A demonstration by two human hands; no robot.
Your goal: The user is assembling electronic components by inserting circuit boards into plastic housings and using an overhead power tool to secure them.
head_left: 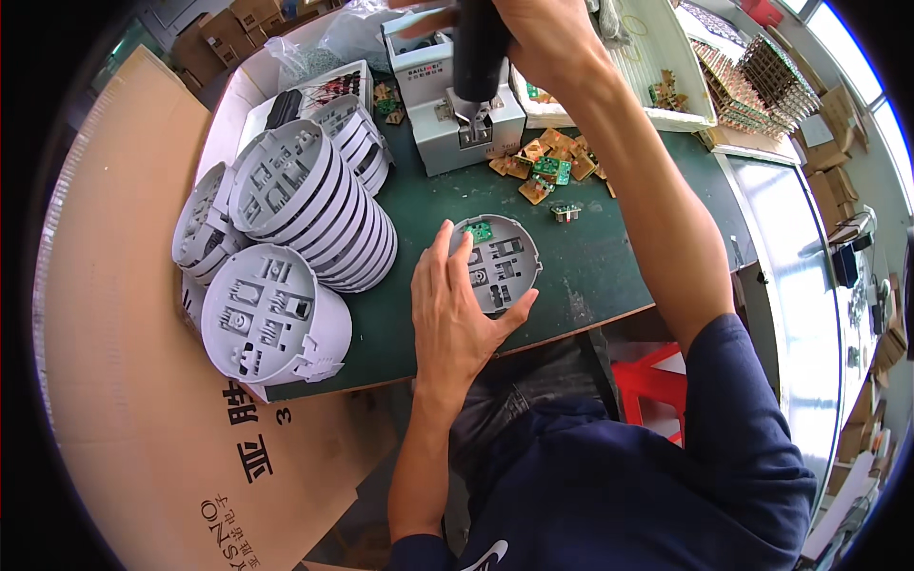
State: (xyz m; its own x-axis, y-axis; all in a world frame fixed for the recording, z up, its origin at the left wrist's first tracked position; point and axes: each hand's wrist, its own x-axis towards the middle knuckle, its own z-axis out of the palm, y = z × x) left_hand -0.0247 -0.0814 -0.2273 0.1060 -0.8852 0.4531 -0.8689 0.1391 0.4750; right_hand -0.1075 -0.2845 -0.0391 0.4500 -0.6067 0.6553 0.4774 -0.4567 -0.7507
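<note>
My left hand (447, 309) grips a round grey plastic housing (517, 266) on the green bench, fingers along its left side and thumb at its near right rim. A small green circuit board (479, 230) sits inside the housing near its far edge. Up at the top of the head view, my right hand (552, 43) is closed around a black electric screwdriver (479, 52). The screwdriver points down, its tip at the front slot of a grey box-shaped screw feeder (438, 133). Whether the tip touches a screw is too small to tell.
Stacked grey housings (314, 205) crowd the bench's left side. Loose circuit boards (552, 157) lie heaped right of the feeder, with a single board (566, 212) nearer me. A white foam tray (657, 114) stands behind. Cardboard (124, 285) borders the left; a red stool (652, 385) is below.
</note>
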